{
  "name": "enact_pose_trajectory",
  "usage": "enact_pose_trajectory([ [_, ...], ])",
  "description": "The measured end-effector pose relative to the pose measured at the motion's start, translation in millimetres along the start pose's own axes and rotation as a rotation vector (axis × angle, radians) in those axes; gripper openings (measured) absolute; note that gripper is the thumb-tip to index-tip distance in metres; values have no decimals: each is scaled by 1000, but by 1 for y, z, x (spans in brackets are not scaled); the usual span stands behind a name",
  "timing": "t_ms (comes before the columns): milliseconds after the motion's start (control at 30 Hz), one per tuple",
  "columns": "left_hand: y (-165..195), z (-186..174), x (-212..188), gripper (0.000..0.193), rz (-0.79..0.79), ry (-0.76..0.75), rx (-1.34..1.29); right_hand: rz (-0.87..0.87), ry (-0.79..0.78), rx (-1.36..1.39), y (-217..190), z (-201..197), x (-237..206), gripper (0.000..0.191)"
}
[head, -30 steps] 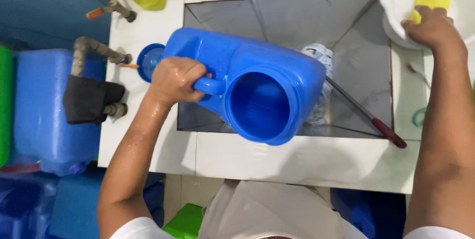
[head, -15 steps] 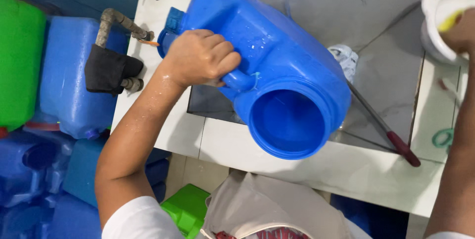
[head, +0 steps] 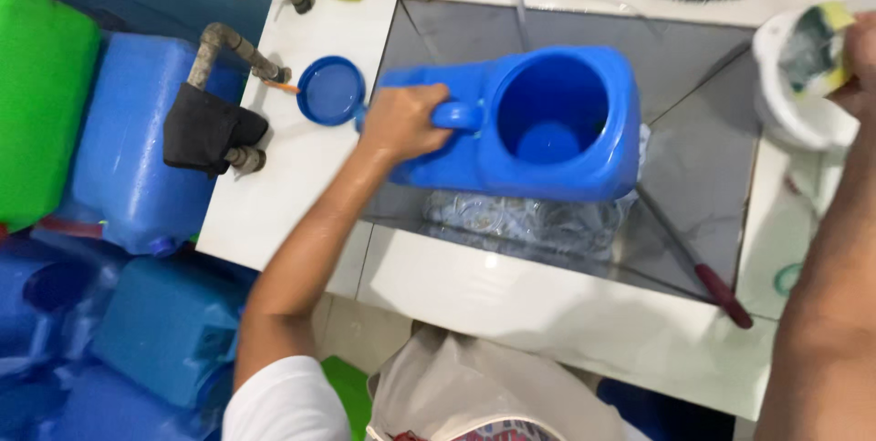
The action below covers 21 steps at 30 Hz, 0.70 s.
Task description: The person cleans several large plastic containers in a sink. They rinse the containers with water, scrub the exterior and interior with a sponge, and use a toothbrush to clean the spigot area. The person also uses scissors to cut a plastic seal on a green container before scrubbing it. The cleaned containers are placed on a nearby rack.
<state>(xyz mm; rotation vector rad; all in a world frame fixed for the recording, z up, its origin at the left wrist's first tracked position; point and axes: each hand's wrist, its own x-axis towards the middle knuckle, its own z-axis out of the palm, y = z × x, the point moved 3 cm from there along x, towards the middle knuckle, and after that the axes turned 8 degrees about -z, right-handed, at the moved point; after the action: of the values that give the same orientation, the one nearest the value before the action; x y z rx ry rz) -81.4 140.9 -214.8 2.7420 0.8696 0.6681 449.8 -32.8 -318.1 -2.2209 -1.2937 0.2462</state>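
Here, a blue jerrycan (head: 547,131) is held by its handle over a grey sink (head: 693,85).

At far left a green container (head: 41,94) stands beside stacked blue cans (head: 128,167), below the white tiled worktop (head: 274,195), where a round blue lid (head: 332,91) lies near a pipe tap (head: 233,49). The left hand (head: 401,122) is clamped on the jerrycan's handle, the wide mouth facing up, crumpled clear plastic (head: 520,217) beneath. A red-handled tool (head: 721,293) rests on the sink edge. At far right the right hand (head: 858,62) grips a yellow-green sponge (head: 817,44) in a white bowl (head: 785,103).
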Motion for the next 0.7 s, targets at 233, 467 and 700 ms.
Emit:
enact_pose_trajectory([
  [233, -5, 128, 30, 41, -661, -184, -239, -275, -14, 646, -183, 7, 51, 35],
  [467, -17, 158, 36, 41, -737, -183, -260, -858, -213, 98, -353, 102, 51, 38],
  [700, -14, 159, 41, 43, -777, -352, -563, -821, -165, -566, -364, 139, 55, 17],
])
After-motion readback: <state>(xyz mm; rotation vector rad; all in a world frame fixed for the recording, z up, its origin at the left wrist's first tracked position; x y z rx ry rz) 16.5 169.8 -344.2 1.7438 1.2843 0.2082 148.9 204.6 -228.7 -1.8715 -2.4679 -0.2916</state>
